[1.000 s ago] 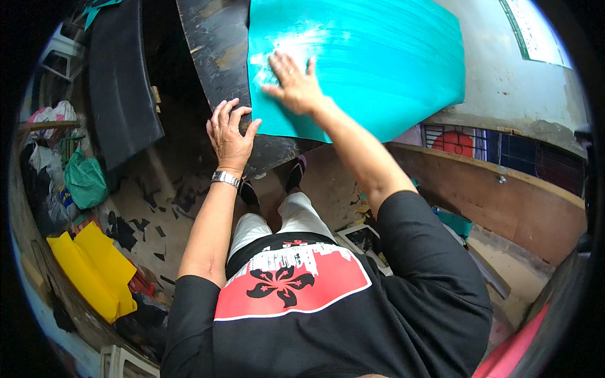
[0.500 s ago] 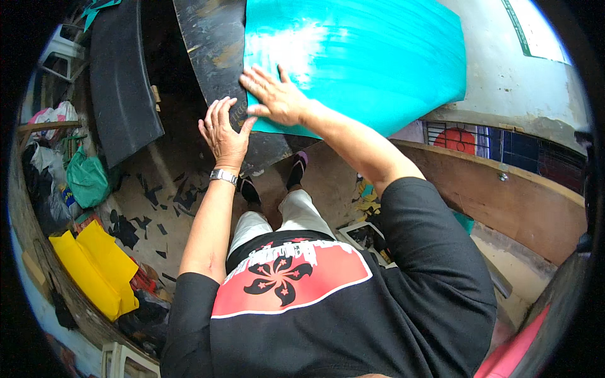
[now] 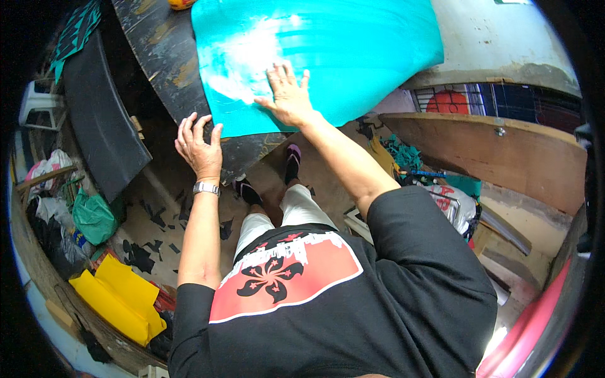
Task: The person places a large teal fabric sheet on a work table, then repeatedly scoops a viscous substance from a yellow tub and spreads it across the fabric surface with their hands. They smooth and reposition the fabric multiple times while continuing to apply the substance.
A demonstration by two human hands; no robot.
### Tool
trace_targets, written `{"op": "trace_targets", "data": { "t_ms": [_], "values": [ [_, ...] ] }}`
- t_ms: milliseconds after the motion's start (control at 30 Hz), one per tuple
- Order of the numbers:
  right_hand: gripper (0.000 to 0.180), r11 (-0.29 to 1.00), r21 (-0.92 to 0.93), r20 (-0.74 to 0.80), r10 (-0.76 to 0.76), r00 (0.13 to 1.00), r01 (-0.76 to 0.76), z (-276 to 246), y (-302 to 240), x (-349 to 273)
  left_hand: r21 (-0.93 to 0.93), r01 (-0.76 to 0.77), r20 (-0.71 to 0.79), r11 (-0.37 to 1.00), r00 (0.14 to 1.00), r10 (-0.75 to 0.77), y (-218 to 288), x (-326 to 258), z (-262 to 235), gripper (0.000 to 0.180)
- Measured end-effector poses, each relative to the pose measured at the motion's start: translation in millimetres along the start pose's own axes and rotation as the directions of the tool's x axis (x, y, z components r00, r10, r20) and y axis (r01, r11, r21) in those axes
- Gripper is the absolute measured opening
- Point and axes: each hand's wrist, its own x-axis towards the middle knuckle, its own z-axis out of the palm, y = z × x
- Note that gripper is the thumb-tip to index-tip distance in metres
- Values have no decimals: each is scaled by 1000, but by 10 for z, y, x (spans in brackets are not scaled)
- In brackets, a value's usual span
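Observation:
A large glossy turquoise sheet [image 3: 353, 57] lies over a dark, worn table top [image 3: 159, 55]. My right hand [image 3: 288, 97] rests flat on the sheet with its fingers spread, holding nothing. At the sheet's near left corner is my left hand [image 3: 200, 146], palm down, fingers apart and slightly bent. Its fingertips are at the table's edge beside the sheet; whether the thumb touches the corner I cannot tell. A metal-band watch [image 3: 206, 188] is on the left wrist.
A curved black sheet [image 3: 101, 113] stands left of the table. Folded yellow material [image 3: 120, 296] and a green bag [image 3: 94, 216] lie at lower left. Dark scraps [image 3: 138, 255] litter the floor. Right are a wooden board [image 3: 479, 142] and a whitish bag [image 3: 450, 205].
My right hand has moved off the sheet's left edge, further onto its surface. My left hand has shifted slightly away from it, to the left. The whole view has shifted.

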Motion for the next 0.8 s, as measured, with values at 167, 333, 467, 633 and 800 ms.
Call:
{"op": "trace_targets", "data": {
  "t_ms": [167,333,467,633,800],
  "values": [
    [86,999,27,-78,-20,997,22,-15,-26,-40,-179,-65,-26,982,998,61,-325,-155,-149,37],
    [87,997,73,-63,-20,998,24,-29,-1,-16,273,40,504,961,845,-178,-1189,-1513,-1099,30],
    [89,997,73,-82,-24,996,30,43,4,-6,666,-288,744,688,187,-642,-1304,-3177,-1824,38],
    [89,997,75,-79,-31,996,36,37,27,-8,753,67,648,655,106,-755,-1155,-3997,-1971,38],
    [88,999,26,-98,-39,994,42,37,11,-10,751,170,624,638,134,-770,-1126,-4031,-1928,38]
  ]
}}
